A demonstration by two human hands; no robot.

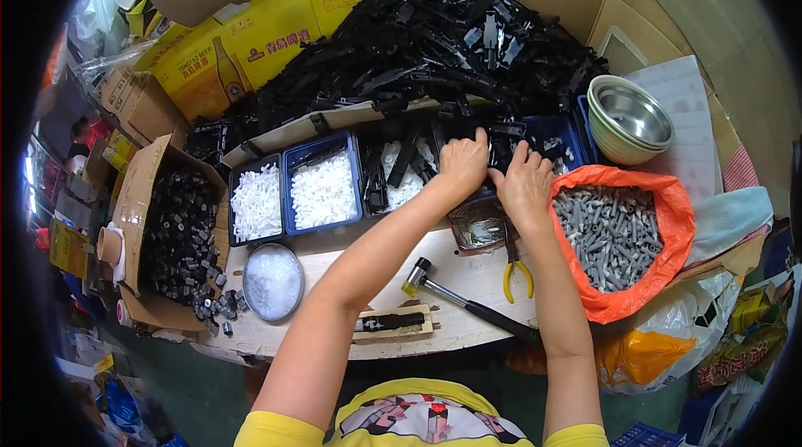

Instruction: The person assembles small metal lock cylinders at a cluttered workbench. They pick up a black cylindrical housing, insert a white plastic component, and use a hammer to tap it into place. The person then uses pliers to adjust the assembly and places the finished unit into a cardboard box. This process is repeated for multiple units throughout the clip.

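Observation:
Both my hands reach over a dark bin of black plastic parts (501, 150) at the back of the bench. My left hand (464, 167) bends its fingers down at the bin's left side; what they hold, if anything, is hidden. Close beside it, my right hand (526, 188) has its fingers apart at the bin's front edge, with nothing visible in them. Left of my left hand, an open bin holds white pieces (406, 188) and long black parts. Just below the hands sits a small tray of thin metal pins (479, 234). Yellow-handled pliers (518, 280) lie under my right forearm's left side.
A mallet (455, 297) and a wooden block with a black part (391, 322) lie in front. Leftward are two bins of white plugs (324, 192), a round dish (273, 281) and a cardboard box (138, 205). A red bag (681, 230), bowls (606, 113) and a black heap (401, 38) surround the bench.

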